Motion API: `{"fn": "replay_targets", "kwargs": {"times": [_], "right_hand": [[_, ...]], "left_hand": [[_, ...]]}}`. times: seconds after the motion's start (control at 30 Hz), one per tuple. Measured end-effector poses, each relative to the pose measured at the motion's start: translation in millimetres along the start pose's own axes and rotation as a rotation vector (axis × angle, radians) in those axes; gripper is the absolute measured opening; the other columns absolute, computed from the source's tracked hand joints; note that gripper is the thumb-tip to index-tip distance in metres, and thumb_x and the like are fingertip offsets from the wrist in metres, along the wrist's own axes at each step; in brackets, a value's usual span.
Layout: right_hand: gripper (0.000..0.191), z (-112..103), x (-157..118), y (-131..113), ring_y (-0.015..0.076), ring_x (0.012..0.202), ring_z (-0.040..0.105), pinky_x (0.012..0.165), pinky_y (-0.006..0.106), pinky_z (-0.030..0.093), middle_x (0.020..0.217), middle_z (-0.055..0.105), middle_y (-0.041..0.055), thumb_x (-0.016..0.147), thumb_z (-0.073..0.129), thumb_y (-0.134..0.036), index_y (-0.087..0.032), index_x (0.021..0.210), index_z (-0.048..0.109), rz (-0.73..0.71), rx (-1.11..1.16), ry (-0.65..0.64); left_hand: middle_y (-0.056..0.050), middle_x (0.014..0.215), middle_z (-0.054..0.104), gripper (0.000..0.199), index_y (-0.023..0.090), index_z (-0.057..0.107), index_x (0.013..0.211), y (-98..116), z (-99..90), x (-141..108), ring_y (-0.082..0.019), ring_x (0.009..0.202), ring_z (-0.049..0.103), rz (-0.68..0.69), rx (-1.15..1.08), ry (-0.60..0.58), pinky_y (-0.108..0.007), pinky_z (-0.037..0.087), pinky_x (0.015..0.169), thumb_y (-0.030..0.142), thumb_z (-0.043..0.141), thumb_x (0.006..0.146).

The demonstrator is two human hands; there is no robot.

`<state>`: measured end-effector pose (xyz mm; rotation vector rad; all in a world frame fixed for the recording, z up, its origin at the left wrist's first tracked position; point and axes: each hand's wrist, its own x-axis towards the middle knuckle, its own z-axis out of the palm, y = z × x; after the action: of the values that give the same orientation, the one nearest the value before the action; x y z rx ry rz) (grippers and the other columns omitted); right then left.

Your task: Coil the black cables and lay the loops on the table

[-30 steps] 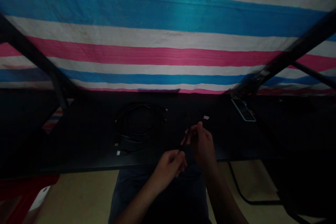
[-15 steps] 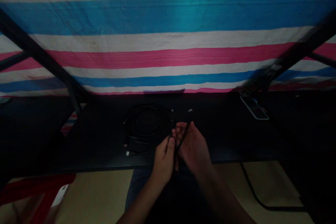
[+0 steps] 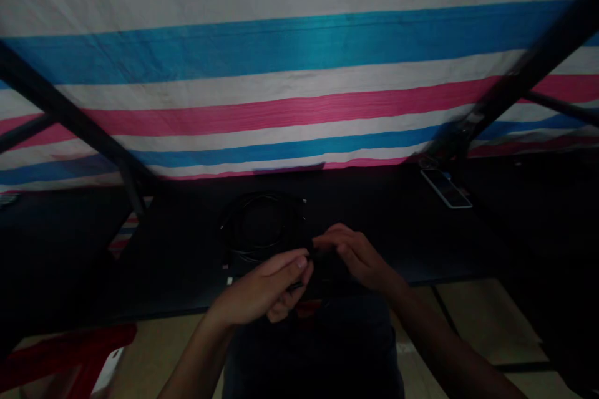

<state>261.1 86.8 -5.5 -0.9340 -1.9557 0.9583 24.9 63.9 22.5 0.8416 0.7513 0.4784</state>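
My left hand [image 3: 281,283] is closed around a thin black cable, and only a short dark piece of it shows between the thumb and curled fingers. To its right, my right hand [image 3: 360,255] has its fingers stretched toward the left hand, with the thumb apart. Its fingertips are close to a dark part of the cable; whether they touch is too dim to tell. Behind the left hand lies a coiled black cable [image 3: 234,215] on the black table [image 3: 182,268]. A white plug [image 3: 229,280] and a darker plug [image 3: 225,266] stick out at the coil's near left.
A phone [image 3: 447,188] with a pale edge lies at the back right, by a dark slanted frame leg [image 3: 510,100]. Another slanted leg [image 3: 70,118] stands at left. Striped sheeting [image 3: 299,112] hangs behind the table. A red stool [image 3: 70,355] is at lower left.
My hands have turned and moved apart at the wrists. The right hand's palm no longer shows with cable across it. A small white piece beyond the right hand is out of sight now.
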Motion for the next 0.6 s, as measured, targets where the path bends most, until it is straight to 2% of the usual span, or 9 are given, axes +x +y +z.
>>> {"fn": "replay_targets", "kwargs": {"times": [0.07,0.1,0.17,0.23,0.27,0.33,0.4,0.5,0.6], "right_hand": [[0.075,9,2,-8,0.0254,0.086,0.070,0.081,0.040,0.052,0.090,0.076,0.0091,0.098,0.022,-0.074,-0.021,0.115,0.073,0.043,0.251,-0.028],[0.078,13,4,-12,0.0245,0.083,0.070,0.078,0.038,0.052,0.089,0.074,0.0086,0.095,0.024,-0.078,-0.020,0.118,0.071,0.059,0.370,-0.037],[0.070,19,9,-21,0.0218,0.078,0.068,0.072,0.034,0.052,0.088,0.070,0.0056,0.091,0.045,-0.077,-0.020,0.125,0.065,0.099,0.510,-0.068],[0.055,22,14,-27,0.0168,0.069,0.062,0.065,0.029,0.049,0.081,0.066,0.0013,0.089,0.064,-0.063,-0.020,0.124,0.065,0.173,0.473,-0.100],[0.044,22,17,-29,0.0144,0.065,0.059,0.061,0.026,0.046,0.078,0.063,0.0000,0.089,0.068,-0.054,-0.020,0.117,0.068,0.212,0.417,-0.091],[0.029,22,20,-29,0.0105,0.055,0.048,0.052,0.023,0.038,0.067,0.057,-0.0023,0.092,0.065,-0.045,-0.018,0.098,0.071,0.279,0.373,-0.014],[0.031,20,22,-27,0.0079,0.046,0.037,0.045,0.022,0.029,0.055,0.046,-0.0064,0.092,0.064,-0.047,-0.017,0.087,0.069,0.325,0.494,0.122],[0.032,10,23,-22,0.0044,0.038,0.021,0.040,0.020,0.019,0.048,0.029,-0.0132,0.086,0.071,-0.048,-0.017,0.084,0.065,0.383,0.777,0.330],[0.032,-2,26,-22,0.0028,0.038,0.015,0.038,0.019,0.018,0.049,0.025,-0.0145,0.082,0.076,-0.046,-0.017,0.083,0.063,0.405,0.940,0.482]], "left_hand": [[0.009,0.060,0.036,0.038,0.024,0.053,0.089,16,-3.9,-5,-0.005,0.044,0.022,0.020,0.022,0.018,-0.015,0.018,0.038,0.060,0.061,0.091],[0.010,0.060,0.034,0.037,0.024,0.051,0.091,23,-5.7,-5,-0.006,0.045,0.021,0.032,0.047,0.047,-0.014,0.019,0.038,0.061,0.061,0.091],[0.011,0.060,0.034,0.037,0.025,0.050,0.093,35,-8.7,-3,-0.006,0.045,0.023,0.065,0.153,0.122,-0.013,0.021,0.038,0.060,0.061,0.091],[0.011,0.060,0.035,0.035,0.025,0.049,0.093,43,-10.5,1,-0.006,0.045,0.026,0.096,0.282,0.184,-0.013,0.023,0.037,0.058,0.061,0.092],[0.011,0.060,0.036,0.035,0.024,0.049,0.092,45,-11.1,4,-0.006,0.044,0.027,0.114,0.320,0.202,-0.013,0.022,0.037,0.057,0.060,0.093],[0.010,0.062,0.042,0.034,0.023,0.049,0.090,47,-12.4,9,-0.004,0.043,0.028,0.161,0.314,0.210,-0.014,0.021,0.038,0.055,0.062,0.093],[0.007,0.067,0.051,0.032,0.022,0.049,0.091,46,-14.9,14,-0.003,0.044,0.033,0.251,0.255,0.213,-0.016,0.024,0.041,0.052,0.063,0.093],[0.003,0.072,0.062,0.031,0.022,0.053,0.103,37,-20.8,20,-0.008,0.057,0.053,0.398,0.225,0.246,-0.019,0.040,0.056,0.047,0.067,0.091],[0.001,0.071,0.065,0.034,0.019,0.059,0.101,15,-23.3,24,-0.012,0.069,0.060,0.412,0.250,0.260,-0.023,0.046,0.069,0.040,0.079,0.083]]}}
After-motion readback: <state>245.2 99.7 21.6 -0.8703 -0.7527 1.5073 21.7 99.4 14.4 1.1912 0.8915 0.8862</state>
